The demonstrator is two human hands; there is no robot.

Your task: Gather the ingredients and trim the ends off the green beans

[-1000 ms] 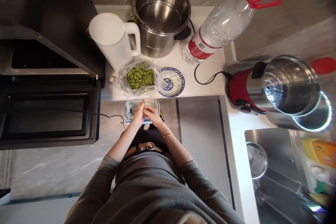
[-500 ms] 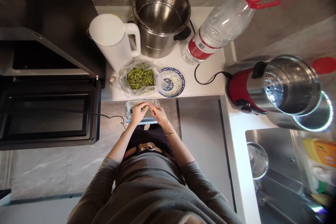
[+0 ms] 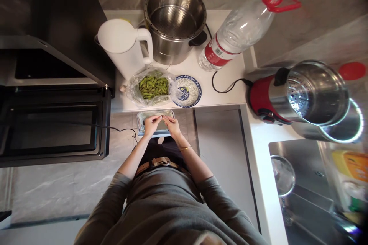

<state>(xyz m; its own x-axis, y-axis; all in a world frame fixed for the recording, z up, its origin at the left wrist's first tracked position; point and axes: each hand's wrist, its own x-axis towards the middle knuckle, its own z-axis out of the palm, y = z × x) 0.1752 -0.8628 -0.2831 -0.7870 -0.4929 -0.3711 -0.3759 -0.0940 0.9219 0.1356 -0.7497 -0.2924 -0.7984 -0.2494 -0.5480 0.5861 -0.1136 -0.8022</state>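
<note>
My left hand (image 3: 151,124) and my right hand (image 3: 172,125) meet fingertip to fingertip over a lined bin (image 3: 140,122) below the counter's front edge. Both hands are closed in a pinch on something too small to make out. Just beyond them on the counter, a clear plastic bag (image 3: 132,91) lies open around a heap of green edamame pods (image 3: 153,86). Touching the bag's right side is a blue-and-white patterned plate (image 3: 196,92) with a few small green bits on it.
Behind the bag stand a white pitcher (image 3: 119,42) and a steel pot (image 3: 172,46). A large water bottle (image 3: 238,34) leans in view to their right. Farther right are a red appliance (image 3: 261,93) and a sink (image 3: 304,168). An open black oven door (image 3: 51,126) juts out at left.
My hands have come slightly lower and the fingertips are more tightly together. The right fingers have shifted a little left. The whole view has tilted slightly.
</note>
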